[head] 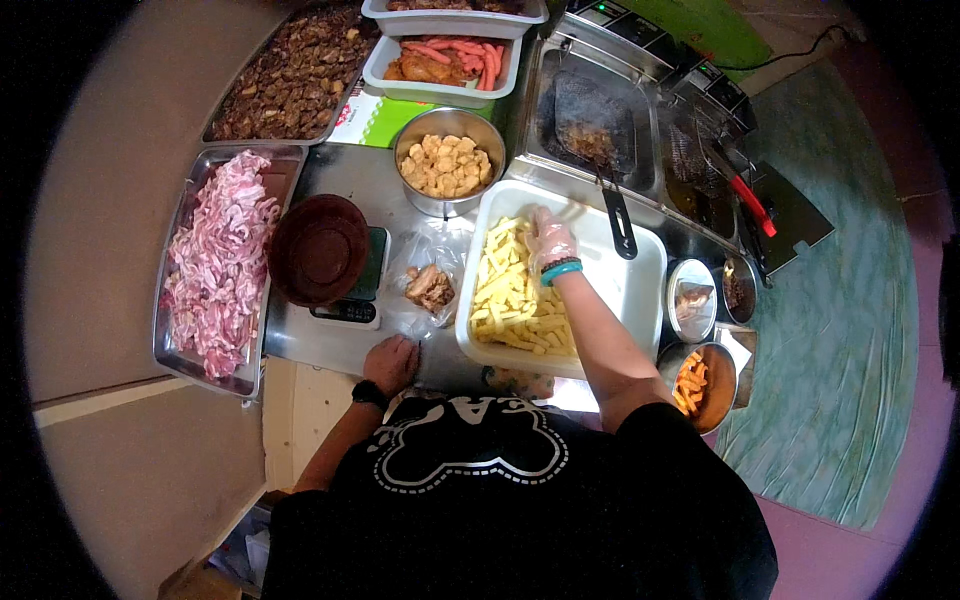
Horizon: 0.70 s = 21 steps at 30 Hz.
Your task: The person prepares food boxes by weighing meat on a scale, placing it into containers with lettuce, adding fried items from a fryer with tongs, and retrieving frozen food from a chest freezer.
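Note:
My right hand (pixel 553 238), in a clear plastic glove, reaches into a white plastic tub (pixel 652 300) and touches the upper edge of a heap of pale cut potato fries (pixel 517 300). Its fingers are partly hidden, so whether they grip any fries cannot be told. Bare and with a dark watch at the wrist, my left hand (pixel 391 364) rests at the near edge of the steel counter (pixel 307 341), its fingers curled. Beyond it lies a clear plastic bag with pieces of meat (pixel 429 289). A brown bowl (pixel 319 250) stands partly on a digital scale (pixel 360 311).
Left is a metal tray of raw sliced meat (pixel 221 262). A steel bowl of battered chunks (pixel 448 165) stands behind the tub. At the back right, a deep fryer (pixel 532 112) steams around a basket whose black handle (pixel 619 225) overhangs the tub. An orange-filled bowl (pixel 712 382) sits right.

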Each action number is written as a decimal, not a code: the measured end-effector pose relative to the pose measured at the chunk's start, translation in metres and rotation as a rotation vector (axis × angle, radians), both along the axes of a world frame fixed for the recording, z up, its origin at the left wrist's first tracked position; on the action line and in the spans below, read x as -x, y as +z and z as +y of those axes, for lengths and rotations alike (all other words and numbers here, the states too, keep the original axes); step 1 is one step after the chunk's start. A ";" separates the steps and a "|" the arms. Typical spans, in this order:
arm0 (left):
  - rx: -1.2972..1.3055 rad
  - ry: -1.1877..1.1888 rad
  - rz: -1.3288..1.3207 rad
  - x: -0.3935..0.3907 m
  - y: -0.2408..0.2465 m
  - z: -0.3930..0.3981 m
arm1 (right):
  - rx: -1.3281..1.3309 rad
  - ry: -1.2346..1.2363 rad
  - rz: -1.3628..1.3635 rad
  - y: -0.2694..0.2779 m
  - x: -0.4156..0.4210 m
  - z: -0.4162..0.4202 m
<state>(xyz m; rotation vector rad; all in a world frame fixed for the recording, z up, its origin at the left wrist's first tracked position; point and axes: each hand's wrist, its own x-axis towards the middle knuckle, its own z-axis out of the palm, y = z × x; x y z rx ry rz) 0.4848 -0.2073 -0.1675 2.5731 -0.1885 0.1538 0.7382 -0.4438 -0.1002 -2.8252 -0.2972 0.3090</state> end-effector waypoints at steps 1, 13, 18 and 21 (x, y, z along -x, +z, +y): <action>0.006 -0.013 -0.016 -0.002 -0.001 -0.001 | 0.068 0.062 -0.039 -0.014 -0.007 -0.004; -0.005 0.003 -0.032 -0.002 -0.001 0.000 | -0.163 0.040 -0.054 -0.025 0.001 -0.012; 0.005 0.013 0.024 -0.003 -0.005 -0.001 | -0.227 0.025 -0.132 -0.008 0.018 -0.028; -0.057 -0.005 0.090 -0.004 0.001 0.000 | -0.216 0.035 -0.035 0.012 0.027 -0.038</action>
